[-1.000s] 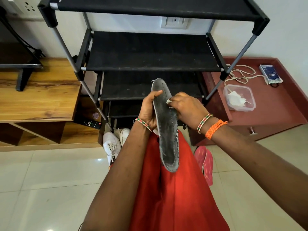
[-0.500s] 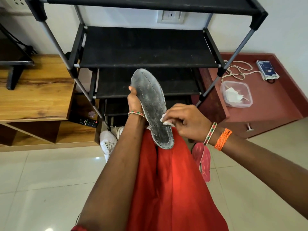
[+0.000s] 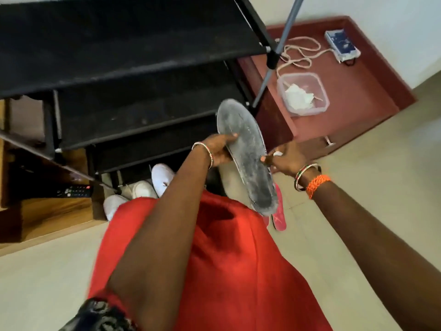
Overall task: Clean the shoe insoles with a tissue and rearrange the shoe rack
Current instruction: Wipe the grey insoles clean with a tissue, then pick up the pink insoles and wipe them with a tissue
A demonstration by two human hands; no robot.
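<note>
A grey, dusty shoe insole [image 3: 248, 154] is held up in front of the black shoe rack [image 3: 124, 58], toe end up and tilted left. My left hand [image 3: 220, 149] grips its left edge, thumb across the face. My right hand [image 3: 285, 157] pinches a small white tissue [image 3: 277, 153] against the insole's right edge. White sneakers [image 3: 152, 185] lie on the floor under the rack, and a pink slipper [image 3: 279, 216] lies partly hidden behind the insole's heel.
A clear plastic box [image 3: 303, 94] with white tissues sits on a low maroon cabinet [image 3: 358, 91], beside a coiled cord and a small blue device [image 3: 342, 45]. A wooden unit [image 3: 47, 211] with a remote stands at left. My red garment fills the lower middle.
The view has swung down and tilted. The insole has shifted to the right and my right hand with the tissue has slid from its face to its right edge.
</note>
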